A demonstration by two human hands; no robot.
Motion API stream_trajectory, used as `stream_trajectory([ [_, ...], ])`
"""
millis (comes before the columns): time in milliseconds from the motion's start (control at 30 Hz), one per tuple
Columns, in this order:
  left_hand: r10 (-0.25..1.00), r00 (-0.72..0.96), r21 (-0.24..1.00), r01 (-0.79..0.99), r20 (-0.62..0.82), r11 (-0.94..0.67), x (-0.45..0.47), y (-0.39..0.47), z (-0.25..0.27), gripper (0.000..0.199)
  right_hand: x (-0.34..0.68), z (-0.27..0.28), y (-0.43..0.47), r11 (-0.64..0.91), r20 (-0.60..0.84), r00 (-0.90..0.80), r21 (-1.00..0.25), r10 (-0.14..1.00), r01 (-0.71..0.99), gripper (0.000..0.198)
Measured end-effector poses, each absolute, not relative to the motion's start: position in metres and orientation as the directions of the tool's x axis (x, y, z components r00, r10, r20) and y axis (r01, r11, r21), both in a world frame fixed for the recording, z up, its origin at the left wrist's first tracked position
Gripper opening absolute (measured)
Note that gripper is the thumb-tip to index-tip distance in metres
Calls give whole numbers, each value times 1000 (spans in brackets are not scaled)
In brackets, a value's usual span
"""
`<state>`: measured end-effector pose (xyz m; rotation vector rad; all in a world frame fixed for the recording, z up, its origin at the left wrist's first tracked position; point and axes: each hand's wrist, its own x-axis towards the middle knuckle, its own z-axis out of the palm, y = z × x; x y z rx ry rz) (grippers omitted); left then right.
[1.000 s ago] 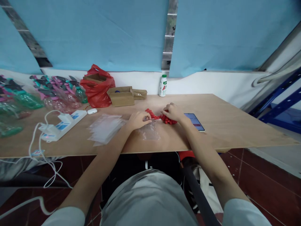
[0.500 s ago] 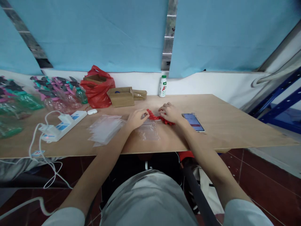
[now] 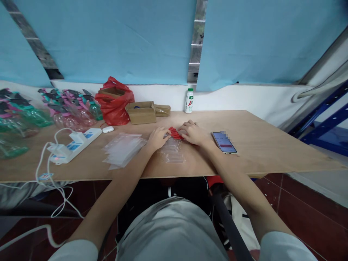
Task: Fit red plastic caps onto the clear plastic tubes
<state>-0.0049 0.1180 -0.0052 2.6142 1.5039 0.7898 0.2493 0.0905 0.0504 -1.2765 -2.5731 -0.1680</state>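
Several red pieces [image 3: 175, 134] lie mid-frame between left hand [image 3: 157, 139] and right hand [image 3: 193, 133]. Fingers [image 3: 185, 127] are bent, opening and hold unclear.

In the middle of the frame, the right hand [image 3: 191, 133] hides part of the red pieces [image 3: 175, 133], too small to count; whether the left hand [image 3: 158, 139], its fingertips partly out of sight, grips anything cannot be told. Just below, clear strips [image 3: 174, 154] blur together. Right of centre, the phone [image 3: 224, 142] shows writing too small to read. The left edge crops spray bottles [image 3: 11, 146], the right edge a blue rack [image 3: 335, 90].
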Motion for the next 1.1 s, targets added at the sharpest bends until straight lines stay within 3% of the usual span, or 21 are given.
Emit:
stream_trajectory([
  [500,721,432,341,672,542,-658,-1,112,4,7,238,31,101,712,448,-622,-48,642,700,30],
  [733,704,423,407,599,570,-690,5,100,12,18,236,33,100,710,517,-593,-40,617,703,32],
  [1100,696,493,335,631,522,-699,6,100,11,39,233,37,95,695,509,-571,-79,644,714,29],
])
